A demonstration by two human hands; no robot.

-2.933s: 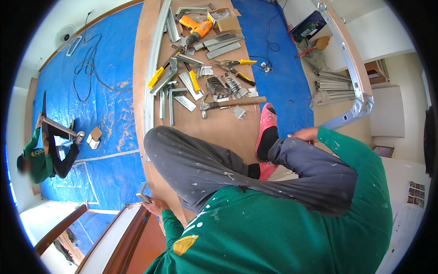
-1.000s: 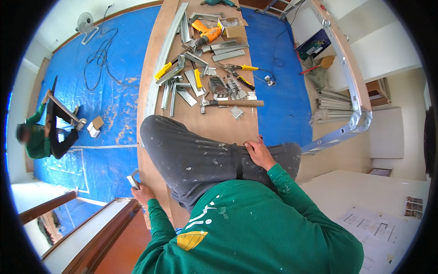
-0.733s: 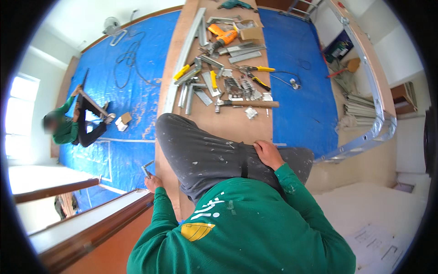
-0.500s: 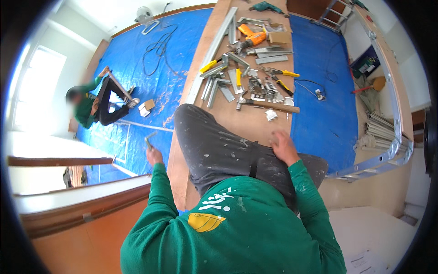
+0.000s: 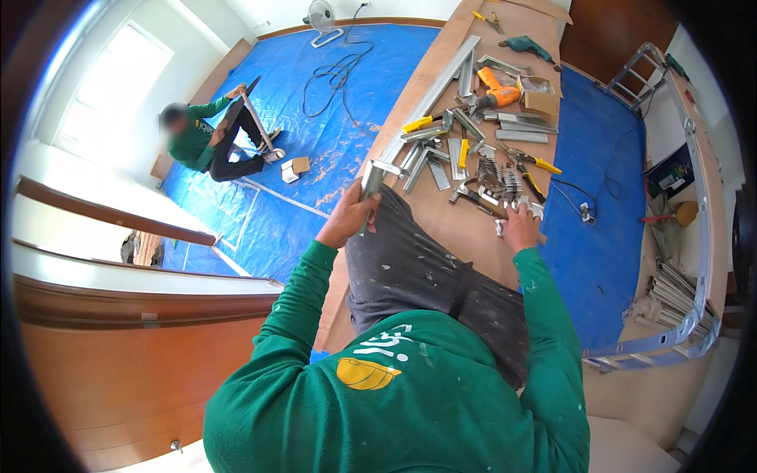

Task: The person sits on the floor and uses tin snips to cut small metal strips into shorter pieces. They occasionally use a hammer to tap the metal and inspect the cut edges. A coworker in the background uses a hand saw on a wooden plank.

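Observation:
My left hand [image 5: 352,217] is closed round one leg of an L-shaped metal bracket [image 5: 371,183], raised above my left knee. My right hand [image 5: 520,229] reaches over the hammer's wooden handle [image 5: 483,203], its fingers partly apart at a cluster of small metal parts [image 5: 511,186]. Whether the fingertips touch one of them cannot be made out. A small white packet [image 5: 500,227] lies beside that hand. More metal brackets [image 5: 438,175] are piled on the brown board, among yellow-handled tools [image 5: 464,150].
Farther up the board [image 5: 441,229] are an orange power tool [image 5: 498,94], a cardboard box [image 5: 541,99] and a green drill [image 5: 529,48]. A co-worker [image 5: 189,140] sits on blue sheeting [image 5: 307,130] at the left, near a loose cable [image 5: 337,72]. A ladder [image 5: 684,337] lies at the right.
My left hand has brought the bracket up and inward from the left. My right hand has left my lap and reached forward to the small parts. The view has shifted.

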